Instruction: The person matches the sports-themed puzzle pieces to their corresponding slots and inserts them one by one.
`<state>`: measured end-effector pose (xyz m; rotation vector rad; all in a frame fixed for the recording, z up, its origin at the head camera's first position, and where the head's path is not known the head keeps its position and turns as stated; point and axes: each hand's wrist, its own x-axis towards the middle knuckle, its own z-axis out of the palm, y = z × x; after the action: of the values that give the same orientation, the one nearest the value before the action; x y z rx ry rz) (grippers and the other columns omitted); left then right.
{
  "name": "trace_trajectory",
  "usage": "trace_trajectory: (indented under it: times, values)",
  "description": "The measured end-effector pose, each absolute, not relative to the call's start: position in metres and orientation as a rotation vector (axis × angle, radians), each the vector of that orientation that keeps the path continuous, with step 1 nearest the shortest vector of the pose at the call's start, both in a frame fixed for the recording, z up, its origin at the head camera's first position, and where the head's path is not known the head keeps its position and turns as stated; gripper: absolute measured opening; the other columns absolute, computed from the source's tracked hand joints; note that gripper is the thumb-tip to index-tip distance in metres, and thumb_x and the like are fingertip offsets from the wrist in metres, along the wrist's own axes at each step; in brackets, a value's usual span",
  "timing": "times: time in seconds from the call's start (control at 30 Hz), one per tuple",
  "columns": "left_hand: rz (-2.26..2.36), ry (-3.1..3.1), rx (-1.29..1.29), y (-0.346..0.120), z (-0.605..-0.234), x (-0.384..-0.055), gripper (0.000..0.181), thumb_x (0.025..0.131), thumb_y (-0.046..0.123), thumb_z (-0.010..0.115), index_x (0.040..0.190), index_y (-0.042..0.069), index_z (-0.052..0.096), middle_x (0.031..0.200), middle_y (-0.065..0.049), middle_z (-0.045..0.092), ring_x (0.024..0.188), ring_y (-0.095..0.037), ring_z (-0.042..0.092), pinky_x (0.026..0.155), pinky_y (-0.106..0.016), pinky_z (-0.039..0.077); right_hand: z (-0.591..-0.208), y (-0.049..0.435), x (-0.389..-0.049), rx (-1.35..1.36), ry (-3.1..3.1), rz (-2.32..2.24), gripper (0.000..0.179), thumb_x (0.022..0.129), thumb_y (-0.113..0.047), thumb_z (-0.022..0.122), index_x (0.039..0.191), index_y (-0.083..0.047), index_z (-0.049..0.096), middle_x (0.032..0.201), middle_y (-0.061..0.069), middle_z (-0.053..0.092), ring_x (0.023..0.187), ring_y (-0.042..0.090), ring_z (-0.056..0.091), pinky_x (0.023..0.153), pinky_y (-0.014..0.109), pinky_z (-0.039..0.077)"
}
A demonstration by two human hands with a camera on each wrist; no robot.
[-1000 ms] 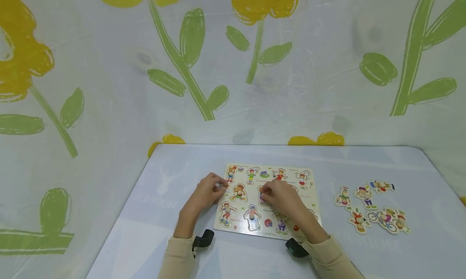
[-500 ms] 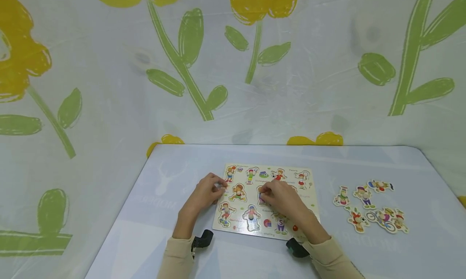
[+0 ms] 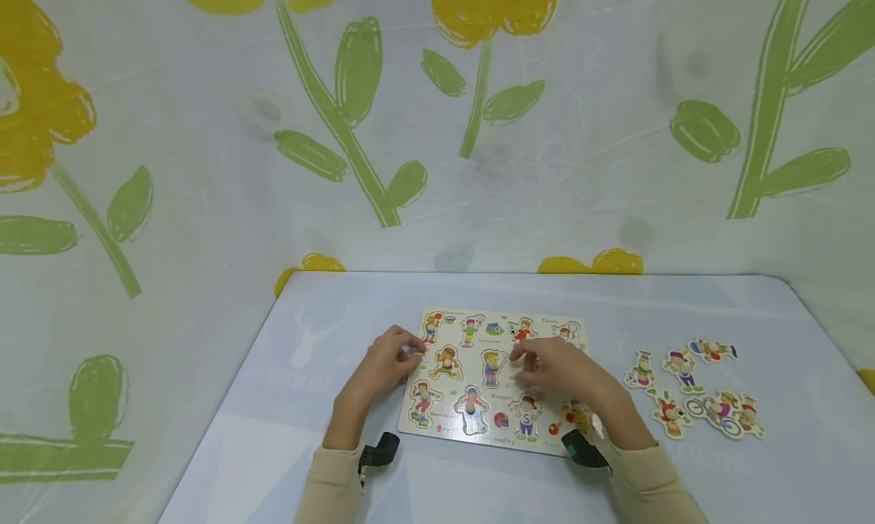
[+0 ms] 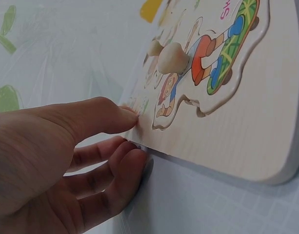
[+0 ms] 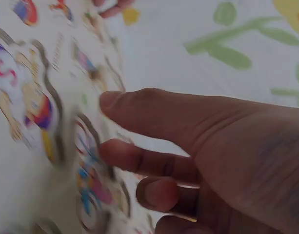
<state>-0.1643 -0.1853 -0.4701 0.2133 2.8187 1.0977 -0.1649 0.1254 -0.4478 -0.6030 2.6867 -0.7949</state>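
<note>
A wooden peg puzzle board (image 3: 437, 402) with cartoon sports figures lies on the table. My left hand (image 3: 391, 361) holds its left edge, thumb on top and fingers curled at the underside. The left wrist view shows that grip, with a skateboarder piece (image 4: 200, 66) and its round knob (image 4: 172, 59) close by. My right hand (image 3: 563, 368) hovers over the right half of the board, thumb and fingers apart around nothing. Just left of its fingertips a golfer piece (image 3: 491, 368) sits in its recess. In the right wrist view, a cyclist picture (image 5: 88, 185) shows beside the fingers.
Right of the board lie several loose puzzle pieces, among them a cyclist piece (image 3: 716, 412), a piece with a purple cap (image 3: 683, 370) and one lying sideways (image 3: 712, 349). A flower-patterned curtain (image 3: 547, 197) hangs behind the table (image 3: 273, 433).
My right hand has let go of the golfer piece and moved right, uncovering it in its recess. The left hand keeps its grip on the board.
</note>
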Motion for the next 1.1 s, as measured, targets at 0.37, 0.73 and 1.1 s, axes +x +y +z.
trace_trajectory:
  times: [0.37, 0.73, 1.1]
  values:
    - [1.127, 2.803, 0.212, -0.186, -0.471, -0.164, 0.011, 0.088, 0.007, 0.069, 0.099, 0.007, 0.070, 0.107, -0.009, 0.056, 0.064, -0.012, 0.053, 0.049, -0.021, 0.047, -0.439, 0.197, -0.175, -0.520, 2.689, -0.825, 0.036, 0.085, -0.024, 0.076, 0.117, -0.013, 0.065, 0.093, 0.000, 0.064, 0.077, 0.016, 0.052, 0.062, 0.028, 0.044]
    - [1.093, 2.822, 0.227, -0.186, -0.470, -0.164, 0.012, 0.088, 0.008, 0.069, 0.099, 0.009, 0.071, 0.109, -0.009, 0.057, 0.069, -0.012, 0.052, 0.051, -0.021, 0.047, -0.432, 0.253, -0.169, -0.341, 2.665, -0.811, 0.036, 0.084, -0.017, 0.074, 0.118, -0.007, 0.064, 0.098, 0.009, 0.064, 0.071, 0.017, 0.056, 0.061, 0.030, 0.049]
    - [1.078, 2.830, 0.237, -0.187, -0.471, -0.165, 0.012, 0.088, 0.008, 0.069, 0.100, 0.009, 0.071, 0.108, -0.008, 0.057, 0.070, -0.012, 0.051, 0.051, -0.020, 0.047, -0.431, 0.279, -0.167, -0.271, 2.630, -0.780, 0.035, 0.084, -0.016, 0.074, 0.115, -0.006, 0.065, 0.100, 0.010, 0.063, 0.086, 0.023, 0.056, 0.069, 0.031, 0.049]
